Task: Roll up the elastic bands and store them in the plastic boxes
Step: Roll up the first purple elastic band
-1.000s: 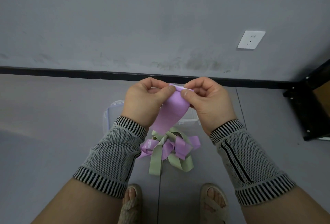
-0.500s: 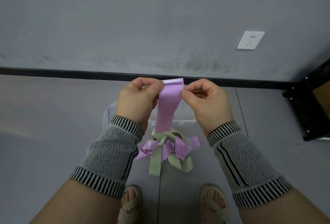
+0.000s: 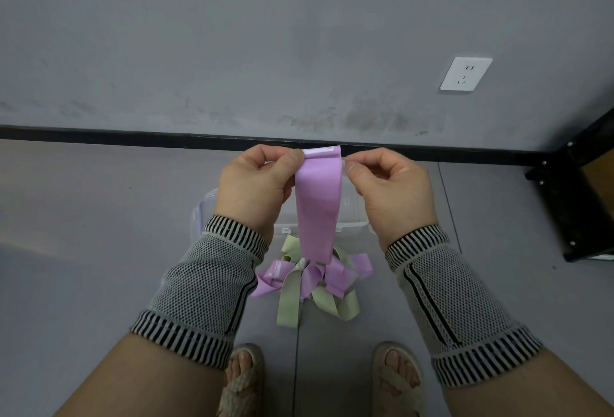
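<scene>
So, both hands are up in front of the chest, and the purple band (image 3: pixel 318 204) hangs flat between them. The left hand (image 3: pixel 257 184) pinches its top corner at nine o'clock, thumb over curled fingers; the right hand (image 3: pixel 392 184) pinches the opposite corner at three o'clock. No roll started yet, I'd say: the top edge is only squared up.

Below, at six o'clock from the hands, the heap of bands (image 3: pixel 312 278) lies tangled on the floor, purple and green mixed, and the hanging tail reaches down to it. The plastic box (image 3: pixel 204 217) sits just beyond the heap, mostly hidden behind the wrists.

The danger? A crooked first turn would make the roll cone out sideways. A slack pinch lets the springy strip unwind. That tail could also snag the heap.
</scene>
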A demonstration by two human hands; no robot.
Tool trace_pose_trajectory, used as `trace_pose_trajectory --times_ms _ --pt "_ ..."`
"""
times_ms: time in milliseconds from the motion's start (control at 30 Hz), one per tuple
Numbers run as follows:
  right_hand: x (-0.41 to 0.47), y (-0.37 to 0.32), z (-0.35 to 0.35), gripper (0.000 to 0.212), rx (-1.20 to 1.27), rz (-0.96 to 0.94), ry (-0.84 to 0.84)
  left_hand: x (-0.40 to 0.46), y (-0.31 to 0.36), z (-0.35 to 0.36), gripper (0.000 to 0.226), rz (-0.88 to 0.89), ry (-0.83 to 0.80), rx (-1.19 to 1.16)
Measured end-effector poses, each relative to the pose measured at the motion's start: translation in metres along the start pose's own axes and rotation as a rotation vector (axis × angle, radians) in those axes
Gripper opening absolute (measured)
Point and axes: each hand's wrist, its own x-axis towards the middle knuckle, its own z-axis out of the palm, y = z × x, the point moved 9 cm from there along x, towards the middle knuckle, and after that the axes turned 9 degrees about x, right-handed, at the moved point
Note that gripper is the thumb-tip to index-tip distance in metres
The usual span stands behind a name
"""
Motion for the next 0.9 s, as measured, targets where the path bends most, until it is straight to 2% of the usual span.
trace_pose_trajectory --times_ms 67,200,667,900 --pt "0.001 0.0 -0.003 0.021 0.006 -0.005 0.033 0.0 -0.001 0.0 0.01 -0.006 0.001 -0.007" --pt "0.0 0.003 0.003 0.026 -0.027 0.025 -0.021 0.0 -0.002 0.001 0.009 -0.01 -0.007 -0.005" --pt "-0.001 0.01 0.009 0.014 0.048 0.11 -0.059 0.002 -0.002 0.002 0.01 0.003 -0.003 -0.021" --pt "-0.001 0.013 0.012 0.016 0.021 0.12 -0.104 0.001 -0.001 0.004 0.01 0.015 -0.02 -0.006"
